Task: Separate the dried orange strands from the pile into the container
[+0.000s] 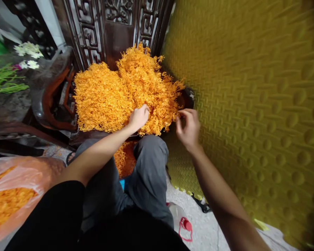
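A big heap of orange plastic-looking flower pieces (104,97) covers the seat of a dark carved wooden chair (119,40), with a taller, looser mound at its right. My left hand (140,118) is at the front of that mound, fingers closed in a pinch among the pieces; what lies between the fingertips is mostly hidden. At the heap's right edge is my right hand (190,127), with fingers curled and thumb and forefinger tips close together against small orange bits. Exactly what this pinch holds is too small to make out.
Yellow-green foam matting (240,104) stands like a wall at my right. On the left are a chair armrest (45,104), a table with green stems (9,78) and white flowers (28,50), and a plastic bag (42,170) of orange pieces. A red-capped bottle (176,214) is on the floor.
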Available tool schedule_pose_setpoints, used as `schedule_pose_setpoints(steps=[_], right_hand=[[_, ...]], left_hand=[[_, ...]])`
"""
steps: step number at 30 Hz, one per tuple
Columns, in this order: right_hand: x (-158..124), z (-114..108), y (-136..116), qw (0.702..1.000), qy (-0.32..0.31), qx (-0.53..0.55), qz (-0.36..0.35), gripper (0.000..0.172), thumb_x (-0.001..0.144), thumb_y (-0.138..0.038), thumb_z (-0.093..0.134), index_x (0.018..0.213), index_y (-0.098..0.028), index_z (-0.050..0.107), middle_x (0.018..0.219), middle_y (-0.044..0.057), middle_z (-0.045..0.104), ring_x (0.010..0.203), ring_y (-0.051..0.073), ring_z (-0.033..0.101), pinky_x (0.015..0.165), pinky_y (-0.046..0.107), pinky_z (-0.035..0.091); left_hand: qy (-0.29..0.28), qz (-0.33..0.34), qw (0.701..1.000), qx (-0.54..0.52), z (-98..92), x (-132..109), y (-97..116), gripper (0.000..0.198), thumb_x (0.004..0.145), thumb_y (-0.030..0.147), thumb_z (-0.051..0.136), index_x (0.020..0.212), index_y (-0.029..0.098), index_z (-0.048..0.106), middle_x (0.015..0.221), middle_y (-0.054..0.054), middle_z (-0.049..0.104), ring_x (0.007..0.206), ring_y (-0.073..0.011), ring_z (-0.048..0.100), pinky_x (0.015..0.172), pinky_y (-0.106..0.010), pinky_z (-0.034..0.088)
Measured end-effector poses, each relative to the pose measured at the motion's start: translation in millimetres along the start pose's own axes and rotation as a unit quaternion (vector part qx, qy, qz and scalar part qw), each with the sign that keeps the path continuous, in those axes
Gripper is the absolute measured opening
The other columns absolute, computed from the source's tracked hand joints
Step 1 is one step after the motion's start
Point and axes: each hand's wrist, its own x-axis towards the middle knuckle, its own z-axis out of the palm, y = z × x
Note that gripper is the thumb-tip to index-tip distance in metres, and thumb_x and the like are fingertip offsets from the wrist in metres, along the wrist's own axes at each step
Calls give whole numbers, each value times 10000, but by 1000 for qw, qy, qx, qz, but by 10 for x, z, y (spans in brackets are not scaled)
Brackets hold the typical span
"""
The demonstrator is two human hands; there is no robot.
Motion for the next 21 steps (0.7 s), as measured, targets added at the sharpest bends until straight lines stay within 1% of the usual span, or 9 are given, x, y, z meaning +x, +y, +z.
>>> schedule_pose_setpoints(steps=[3, 5, 6, 7, 9, 11, 15, 18, 21], right_hand=[[-63, 60, -182, 998, -34, -6, -45, 277, 951, -259, 600, 1214, -199, 662, 1215, 168, 645, 1182, 304, 612, 1029, 489, 517], [-48, 114, -220, 999, -39, -1, 34, 264, 953, -347, 612, 1161, -195, 670, 1163, 169, 661, 1132, 316, 633, 1000, 501, 525], [-32, 146, -206, 991, -62, 21, 116, 273, 949, -414, 624, 1106, -197, 677, 1098, 161, 678, 1073, 316, 654, 958, 498, 540], [-18, 183, -175, 970, -97, 57, 214, 307, 934, -485, 642, 1043, -200, 676, 1008, 146, 693, 988, 310, 677, 892, 487, 560], [-13, 278, -86, 895, -175, 149, 382, 397, 865, -590, 701, 958, -209, 645, 837, 100, 695, 801, 276, 696, 719, 427, 583], [-49, 393, -6, 839, -201, 222, 455, 476, 767, -612, 779, 963, -217, 601, 819, 70, 702, 723, 241, 695, 603, 356, 571], [-139, 568, 79, 826, -125, 279, 474, 604, 589, -494, 871, 1025, -235, 544, 927, 30, 705, 783, 198, 695, 603, 295, 570], [-108, 538, 163, 815, -69, 300, 491, 591, 533, -393, 839, 1022, -222, 555, 859, 8, 685, 708, 183, 664, 580, 296, 546], [-23, 397, 277, 819, -24, 296, 492, 553, 517, -333, 801, 1016, -207, 599, 781, -22, 637, 642, 160, 603, 552, 280, 492]], left_hand=[[18, 33, 999, 11, -10, 44, 30, 353, 1048, 279, 400, 1244, 222, 689, 1026, -70, 790, 925, -200, 734, 880, -313, 536], [16, 47, 998, 42, -4, 58, 45, 341, 1036, 296, 427, 1239, 223, 691, 1005, -76, 792, 930, -221, 735, 870, -332, 537], [10, 54, 997, 59, 4, 59, 47, 341, 1031, 316, 437, 1238, 226, 692, 1002, -78, 793, 936, -235, 736, 865, -345, 539], [0, 63, 995, 75, 14, 54, 45, 346, 1028, 344, 445, 1241, 231, 692, 1014, -78, 794, 946, -247, 736, 862, -359, 542], [-37, 96, 989, 103, 43, 33, 20, 376, 1020, 413, 459, 1266, 245, 689, 1090, -78, 788, 997, -265, 733, 876, -378, 548], [-96, 166, 973, 128, 78, 4, -28, 409, 1002, 448, 488, 1311, 266, 684, 1222, -74, 752, 1085, -268, 713, 928, -383, 543], [-200, 302, 921, 143, 144, -25, -152, 519, 973, 497, 539, 1435, 279, 630, 1464, -92, 592, 1219, -268, 660, 1041, -378, 506], [-234, 315, 914, 107, 168, -13, -206, 669, 966, 550, 557, 1564, 259, 486, 1558, -116, 505, 1333, -268, 595, 1118, -363, 458], [-240, 285, 924, 84, 169, 0, -191, 794, 940, 592, 586, 1613, 223, 384, 1592, -139, 483, 1399, -274, 550, 1155, -353, 426]])
